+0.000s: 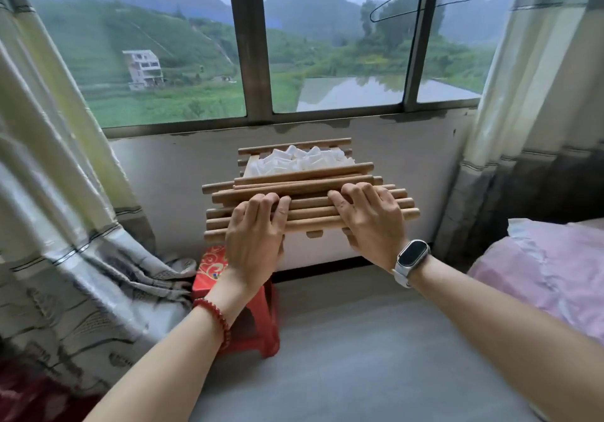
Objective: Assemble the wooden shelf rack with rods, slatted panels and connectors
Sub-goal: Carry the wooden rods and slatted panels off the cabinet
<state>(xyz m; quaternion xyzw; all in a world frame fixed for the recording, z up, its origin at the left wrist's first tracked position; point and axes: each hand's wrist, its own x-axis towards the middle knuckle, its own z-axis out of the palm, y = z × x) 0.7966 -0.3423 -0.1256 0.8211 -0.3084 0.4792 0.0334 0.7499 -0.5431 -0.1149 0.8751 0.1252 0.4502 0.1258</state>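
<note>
Slatted panels stacked, held up in front of the window, above a red stool. Loose rods lie on top; white connectors heaped behind them. Left hand and right hand grip the stack's near edge, fingers curled over the top.

A red stool stands on the grey floor, close to the wall under the window. A red patterned box lies on its seat. Curtain cloth pools on the floor at the left, touching the box.
</note>
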